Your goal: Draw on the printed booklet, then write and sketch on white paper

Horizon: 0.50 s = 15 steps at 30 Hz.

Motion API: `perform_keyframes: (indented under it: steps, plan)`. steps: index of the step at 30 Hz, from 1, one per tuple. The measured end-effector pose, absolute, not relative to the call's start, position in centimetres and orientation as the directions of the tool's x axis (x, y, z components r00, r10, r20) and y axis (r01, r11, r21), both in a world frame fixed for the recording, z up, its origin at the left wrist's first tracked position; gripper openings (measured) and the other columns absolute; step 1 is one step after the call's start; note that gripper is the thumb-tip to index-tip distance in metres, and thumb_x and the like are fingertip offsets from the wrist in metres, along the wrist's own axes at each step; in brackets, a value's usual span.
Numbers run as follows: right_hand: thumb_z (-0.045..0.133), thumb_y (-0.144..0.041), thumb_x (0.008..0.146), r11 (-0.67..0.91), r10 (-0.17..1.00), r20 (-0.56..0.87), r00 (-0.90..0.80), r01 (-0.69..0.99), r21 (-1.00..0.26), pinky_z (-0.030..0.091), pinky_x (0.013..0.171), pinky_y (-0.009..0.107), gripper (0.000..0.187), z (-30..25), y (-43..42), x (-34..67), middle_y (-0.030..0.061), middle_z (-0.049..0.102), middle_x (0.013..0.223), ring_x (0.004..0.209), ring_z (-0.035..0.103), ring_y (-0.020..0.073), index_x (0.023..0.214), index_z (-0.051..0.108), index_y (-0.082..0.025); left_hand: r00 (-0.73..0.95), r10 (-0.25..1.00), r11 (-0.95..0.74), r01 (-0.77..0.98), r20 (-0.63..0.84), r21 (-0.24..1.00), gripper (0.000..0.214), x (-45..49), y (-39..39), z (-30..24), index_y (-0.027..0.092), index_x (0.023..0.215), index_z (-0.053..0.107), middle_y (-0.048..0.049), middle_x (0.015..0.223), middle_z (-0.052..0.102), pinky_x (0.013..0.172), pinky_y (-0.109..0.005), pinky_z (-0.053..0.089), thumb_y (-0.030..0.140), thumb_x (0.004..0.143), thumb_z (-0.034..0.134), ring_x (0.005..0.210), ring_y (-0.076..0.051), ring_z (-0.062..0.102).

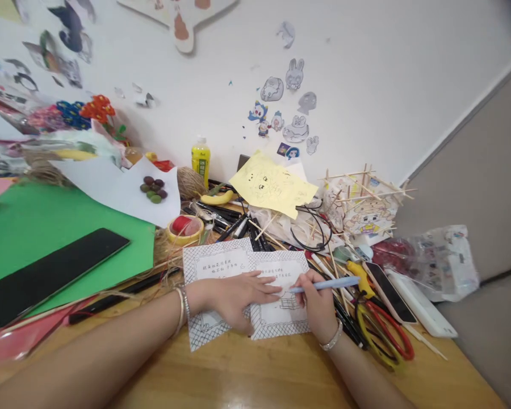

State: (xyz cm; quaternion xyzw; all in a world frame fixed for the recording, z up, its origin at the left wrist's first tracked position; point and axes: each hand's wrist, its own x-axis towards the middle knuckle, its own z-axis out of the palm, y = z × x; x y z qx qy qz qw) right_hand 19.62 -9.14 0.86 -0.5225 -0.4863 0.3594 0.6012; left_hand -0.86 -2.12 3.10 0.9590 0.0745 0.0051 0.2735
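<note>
Two white paper panels with patterned borders and handwriting lie side by side on the wooden table. My left hand lies flat on them with fingers stretched out, pinning the seam between the panels. My right hand is closed around a light blue pen, whose tip touches the right panel just beside my left fingertips. Each wrist wears a bracelet.
A green sheet with a black ruler-like strip lies at left. Behind the panels are a tape roll, markers, a yellow drawing, a yellow bottle and a stick lantern frame. Scissors and phones sit right.
</note>
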Motion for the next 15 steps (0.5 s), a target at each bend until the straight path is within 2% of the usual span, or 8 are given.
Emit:
perform_keyframes:
  steps: [3, 6, 9, 15]
  plan:
    - [0.065, -0.049, 0.077, 0.201, 0.908, 0.17, 0.383, -0.043, -0.979, 0.027, 0.036, 0.018, 0.041, 1.3, -8.7, 20.0, -0.008, 0.041, 0.041, 0.037, 0.034, 0.0074, 0.056, 0.044, -0.021, 0.987, 0.155, -0.835, 0.147, -0.029, 0.531, 0.086, -1.0, -2.0, 2.8, 0.019, 0.146, 0.033, -0.0072, 0.153, 0.027, 0.116, -0.05, 0.004, 0.035, 0.07, 0.068, 0.144, -0.029, 0.016]
    - [0.069, -0.05, 0.074, 0.202, 0.891, 0.133, 0.435, -0.118, -0.972, 0.03, 0.037, 0.018, 0.041, 1.7, -8.5, 20.1, -0.0078, 0.042, 0.042, 0.038, 0.038, 0.0079, 0.057, 0.045, -0.021, 0.986, 0.163, -0.83, 0.155, -0.034, 0.536, 0.087, -1.1, -2.0, 2.9, 0.022, 0.147, 0.032, -0.0051, 0.154, 0.025, 0.116, -0.049, 0.004, 0.034, 0.069, 0.07, 0.144, -0.029, 0.015]
    - [0.072, -0.051, 0.071, 0.216, 0.87, 0.122, 0.478, -0.146, -0.965, 0.034, 0.039, 0.018, 0.042, 2.0, -8.4, 20.2, -0.0078, 0.043, 0.043, 0.04, 0.041, 0.0083, 0.057, 0.046, -0.021, 0.983, 0.174, -0.827, 0.178, -0.058, 0.533, 0.088, -1.1, -2.1, 3.3, 0.022, 0.147, 0.031, -0.0053, 0.154, 0.026, 0.116, -0.051, 0.006, 0.035, 0.069, 0.07, 0.143, -0.03, 0.016]
    - [0.069, -0.049, 0.075, 0.218, 0.873, 0.108, 0.476, -0.182, -0.959, 0.032, 0.039, 0.018, 0.041, 2.0, -8.3, 20.5, -0.0077, 0.042, 0.041, 0.041, 0.043, 0.0088, 0.057, 0.045, -0.021, 0.978, 0.196, -0.816, 0.201, -0.068, 0.542, 0.086, -1.1, -2.2, 4.0, 0.025, 0.146, 0.032, -0.006, 0.153, 0.026, 0.115, -0.055, 0.009, 0.037, 0.07, 0.071, 0.142, -0.033, 0.017]
